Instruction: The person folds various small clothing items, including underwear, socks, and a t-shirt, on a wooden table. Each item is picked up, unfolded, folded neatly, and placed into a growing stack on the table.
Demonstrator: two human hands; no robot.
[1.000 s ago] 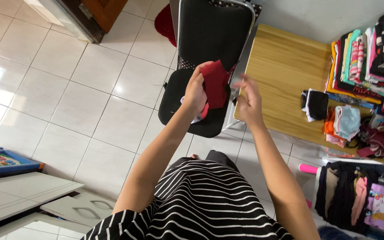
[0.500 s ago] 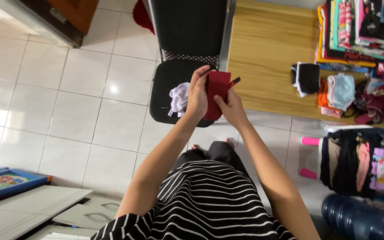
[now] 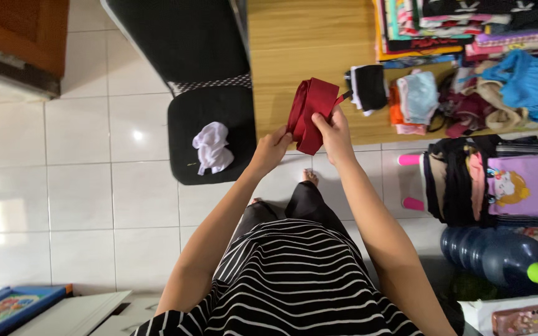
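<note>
Above front edge of wooden worktop [image 3: 306, 43], both hands hold folded dark red garment [image 3: 309, 112] in air; right hand [image 3: 334, 132] grip pinched on garment's right side, thumb on top; left hand [image 3: 270, 149] grip closed on lower left edge; garment bunched, folds running lengthwise; black chair [image 3: 210, 134] just left, seat carrying crumpled white cloth [image 3: 212, 148]; small folded black-and-white piece [image 3: 368, 87] on worktop right of garment; pile of mixed clothes [image 3: 468, 93] beyond it; striped dress [image 3: 294, 286] below.
</note>
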